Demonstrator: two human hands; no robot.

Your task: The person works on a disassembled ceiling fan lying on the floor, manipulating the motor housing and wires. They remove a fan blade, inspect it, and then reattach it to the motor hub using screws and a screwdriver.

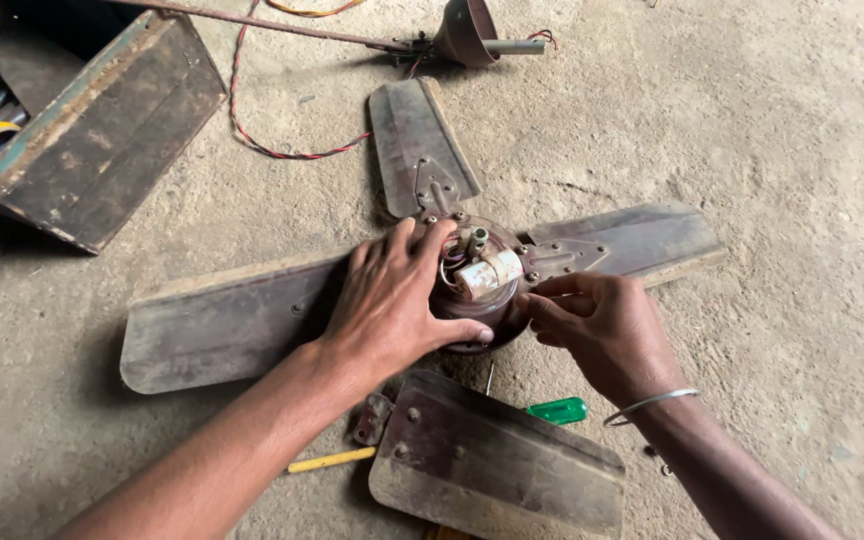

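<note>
Head view: old brown fan motor [482, 285] sits on dusty floor [772, 150], three blades around it. Left hand [392, 300] lies flat on motor, fingers spread, pressing down. Right hand [602, 325] just beside motor, fingertips pinched together at its edge; what they pinch, cannot tell. Loose blade [497, 465] lies near wrists. Green-handled screwdriver [552, 410] under right wrist. Wooden toolbox [82, 120] far left.

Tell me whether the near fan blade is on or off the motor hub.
Off: the near brown metal blade lies loose on the floor, apart from the round motor hub.
</note>
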